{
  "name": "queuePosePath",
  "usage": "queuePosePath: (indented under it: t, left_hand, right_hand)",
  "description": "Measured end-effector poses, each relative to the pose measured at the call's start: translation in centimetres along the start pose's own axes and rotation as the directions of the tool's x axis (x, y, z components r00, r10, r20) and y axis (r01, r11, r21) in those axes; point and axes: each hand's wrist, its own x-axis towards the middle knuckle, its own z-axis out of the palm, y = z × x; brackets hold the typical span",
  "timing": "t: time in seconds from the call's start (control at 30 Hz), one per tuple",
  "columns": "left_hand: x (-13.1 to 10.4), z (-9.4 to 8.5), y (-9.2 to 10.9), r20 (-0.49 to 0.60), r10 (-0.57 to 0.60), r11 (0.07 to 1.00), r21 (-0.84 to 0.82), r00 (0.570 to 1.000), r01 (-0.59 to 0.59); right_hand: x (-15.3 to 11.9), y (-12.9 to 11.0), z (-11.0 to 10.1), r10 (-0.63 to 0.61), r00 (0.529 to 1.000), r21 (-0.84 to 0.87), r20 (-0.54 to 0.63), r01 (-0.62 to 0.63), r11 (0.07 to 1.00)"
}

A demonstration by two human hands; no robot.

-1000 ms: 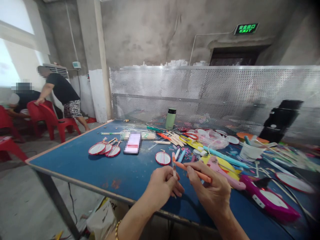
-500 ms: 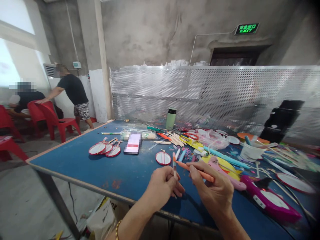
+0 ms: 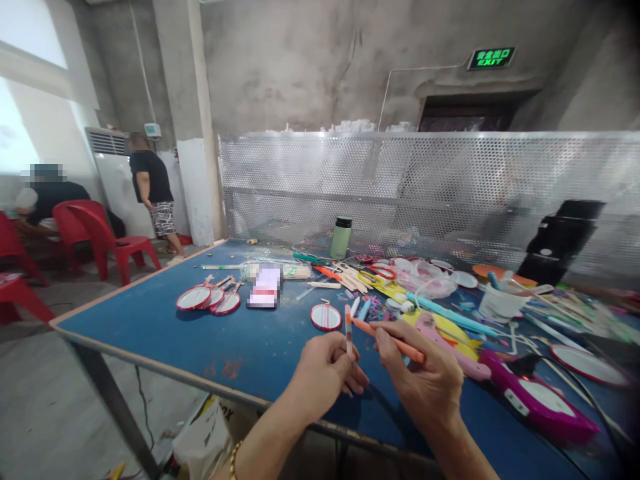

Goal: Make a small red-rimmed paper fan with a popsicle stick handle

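Near the table's front edge, my left hand pinches a thin flat stick upright; its upper part is orange. My right hand grips an orange marker, its tip at or very near the stick's upper part; contact is too small to tell. Just behind the stick lies a round white disc with a red rim. A white marker and a light blue one lie beside it.
On the blue table are overlapping discs, a phone, a green bottle, yellow scissors, a white cup and a purple device. A person stands beyond the red chairs.
The standing person has straightened up and drawn an arm back from the red chair. My hands keep nearly the same pose, with the marker still at the stick.
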Motion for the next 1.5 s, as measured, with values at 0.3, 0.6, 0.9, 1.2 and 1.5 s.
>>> queuePosePath:
  t: [0.3,0.6,0.9,1.2,1.5]
  left_hand:
    - [0.01,-0.12,0.11,0.000,0.013,1.000,0.010,1.000,-0.013]
    - [0.03,-0.11,-0.09,0.013,0.013,1.000,-0.019,1.000,-0.013]
    - [-0.03,-0.09,0.17,0.015,0.000,1.000,-0.029,1.000,0.001]
    - [0.05,-0.12,0.03,0.013,0.001,1.000,-0.027,1.000,-0.001]
    - [0.03,-0.16,0.12,0.018,-0.001,1.000,-0.019,1.000,0.002]
  right_hand:
    - [-0.11,-0.02,-0.12,-0.005,1.000,-0.013,-0.015,0.005,1.000]
    - [-0.08,0.01,-0.12,0.005,1.000,-0.011,-0.011,-0.005,1.000]
    - [-0.09,0.12,-0.05,-0.003,0.999,-0.015,-0.035,0.003,1.000]
    - [-0.06,0.06,-0.06,0.002,1.000,-0.003,-0.026,-0.002,1.000]
    - [-0.03,0.09,-0.09,0.002,1.000,0.004,-0.028,-0.001,1.000]
